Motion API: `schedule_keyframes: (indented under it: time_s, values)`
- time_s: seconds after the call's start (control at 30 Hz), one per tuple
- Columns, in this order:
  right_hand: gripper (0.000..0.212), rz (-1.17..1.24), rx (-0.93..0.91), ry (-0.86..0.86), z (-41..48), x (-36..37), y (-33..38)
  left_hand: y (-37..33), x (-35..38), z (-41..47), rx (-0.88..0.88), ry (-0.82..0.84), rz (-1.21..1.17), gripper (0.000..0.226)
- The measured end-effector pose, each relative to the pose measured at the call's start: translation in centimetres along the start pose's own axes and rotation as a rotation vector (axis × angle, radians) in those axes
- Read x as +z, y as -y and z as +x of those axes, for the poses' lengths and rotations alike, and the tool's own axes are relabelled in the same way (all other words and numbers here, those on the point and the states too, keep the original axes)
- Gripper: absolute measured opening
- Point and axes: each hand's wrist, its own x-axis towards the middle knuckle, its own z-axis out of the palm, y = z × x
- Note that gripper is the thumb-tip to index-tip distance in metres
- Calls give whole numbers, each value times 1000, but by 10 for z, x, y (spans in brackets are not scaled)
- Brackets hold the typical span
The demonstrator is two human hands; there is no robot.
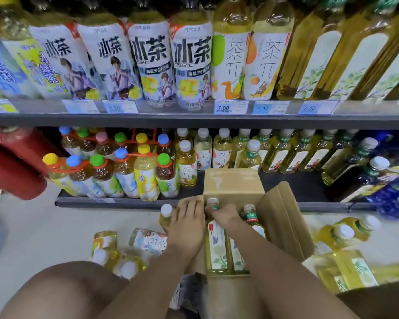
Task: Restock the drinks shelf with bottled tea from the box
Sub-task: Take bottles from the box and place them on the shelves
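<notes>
Cardboard box [234, 183] at lower centre still has tea, right hand [224, 215] gripping a bottle [215, 240] inside, left hand [189, 223] flat-open on box edge; bottom shelf [115, 201] w/ gaps, restock approx. midway.

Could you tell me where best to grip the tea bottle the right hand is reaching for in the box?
Probably at the neck, just under the cap, coming from above: the bottle stands upright in the cardboard box, another bottle close beside it, so only its top is free. The right hand is already there.
</notes>
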Motion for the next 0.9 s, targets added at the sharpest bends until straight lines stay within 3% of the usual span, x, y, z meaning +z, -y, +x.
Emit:
schedule_keyframes:
  time_s: [0.13,0.23,0.37,0.5,0.6,0.73,0.8,0.9]
  values:
    - [22,181,-11,45,-12,-17,5,2,-3,-1,12,45,-30,42]
    - [12,321,-103,44,-36,-39,11,0,-17,-7,63,58,-140,59]
    - [23,366,-262,21,-68,-63,24,-25,-42,-15,102,192,-255,73]
    - [25,464,-387,-8,-85,-75,31,-51,-53,-20,-106,212,-437,100]
    - [25,505,-442,31,-94,-79,39,-58,-67,-19,-195,149,-636,107]
    - [51,443,-482,77,-96,-89,48,-44,-99,-9,-158,57,-564,97]
    - [45,334,-476,56,-92,-95,44,-30,-109,-6,-178,68,-517,96]
    - [23,18,-437,-128,-77,-87,26,-10,-111,-7,-257,153,-459,100]
